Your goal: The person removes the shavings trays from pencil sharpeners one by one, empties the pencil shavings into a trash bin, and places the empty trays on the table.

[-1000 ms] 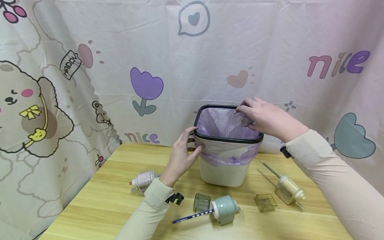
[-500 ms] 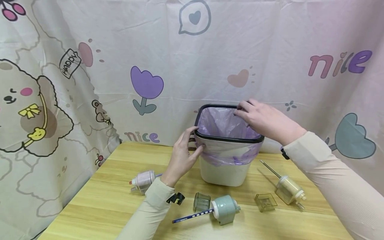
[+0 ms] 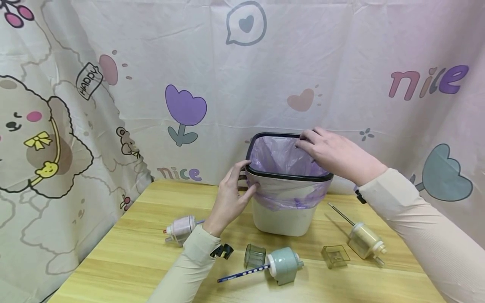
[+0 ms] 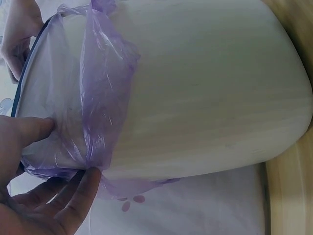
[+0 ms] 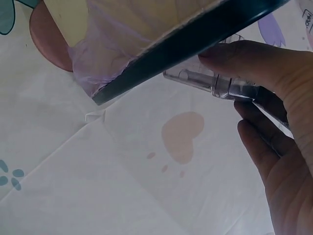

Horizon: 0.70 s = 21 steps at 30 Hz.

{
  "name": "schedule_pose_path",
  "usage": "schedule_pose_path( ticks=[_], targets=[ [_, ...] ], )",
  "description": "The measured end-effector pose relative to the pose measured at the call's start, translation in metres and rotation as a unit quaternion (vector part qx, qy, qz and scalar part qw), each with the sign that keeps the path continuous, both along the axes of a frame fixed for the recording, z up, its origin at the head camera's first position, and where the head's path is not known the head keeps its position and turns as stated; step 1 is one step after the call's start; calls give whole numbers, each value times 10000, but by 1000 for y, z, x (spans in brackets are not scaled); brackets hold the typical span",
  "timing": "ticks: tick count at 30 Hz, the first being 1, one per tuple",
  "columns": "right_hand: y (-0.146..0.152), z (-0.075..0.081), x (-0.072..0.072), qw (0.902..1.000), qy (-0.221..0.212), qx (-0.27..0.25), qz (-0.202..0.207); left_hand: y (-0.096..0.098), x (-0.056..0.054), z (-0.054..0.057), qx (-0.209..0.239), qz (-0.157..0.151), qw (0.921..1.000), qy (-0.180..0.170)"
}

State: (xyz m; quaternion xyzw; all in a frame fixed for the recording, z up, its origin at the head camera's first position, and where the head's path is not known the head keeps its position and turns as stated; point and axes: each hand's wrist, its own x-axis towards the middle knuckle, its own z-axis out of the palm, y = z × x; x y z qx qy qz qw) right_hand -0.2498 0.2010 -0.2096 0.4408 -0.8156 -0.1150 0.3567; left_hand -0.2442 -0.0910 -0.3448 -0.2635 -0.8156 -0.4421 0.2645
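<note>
My left hand (image 3: 229, 200) holds the near left corner of a white waste bin (image 3: 282, 216), thumb in front and fingers around the side. A purple bin liner (image 4: 105, 93) is folded over the bin's black rim (image 3: 288, 175). Over the far right part of the opening, my right hand (image 3: 333, 151) has its palm turned down. In the right wrist view it pinches a clear plastic shavings box (image 5: 195, 81) between thumb and fingers, right beside the rim. The hand hides this box in the head view.
A blue-green pencil sharpener (image 3: 285, 265) with a blue pencil (image 3: 242, 273) lies in front, beside a smoky box (image 3: 255, 255). Right of the bin are a yellow sharpener (image 3: 365, 240) and an amber box (image 3: 335, 256). A pink sharpener (image 3: 182, 227) lies left. A printed curtain (image 3: 227, 84) hangs behind.
My right hand has turned over, tipping the clear box with its shavings down into the bin's mouth, so the box is now hidden in the head view. My left hand stays put.
</note>
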Motion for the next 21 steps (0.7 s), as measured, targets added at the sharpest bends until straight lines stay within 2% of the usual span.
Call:
schedule_pose_path(
  ticks=[6,15,21],
  targets=[
    [2,-2,2,9996,-73,-247,140,0,0,1,25,-49,10000,-36],
    [4,0,9,9983,-400,-432,-5,-2,0,1,-76,-5,10000,-48],
    [3,0,14,9981,-367,-490,42,-4,1,3,0,-144,9999,-79]
  ],
)
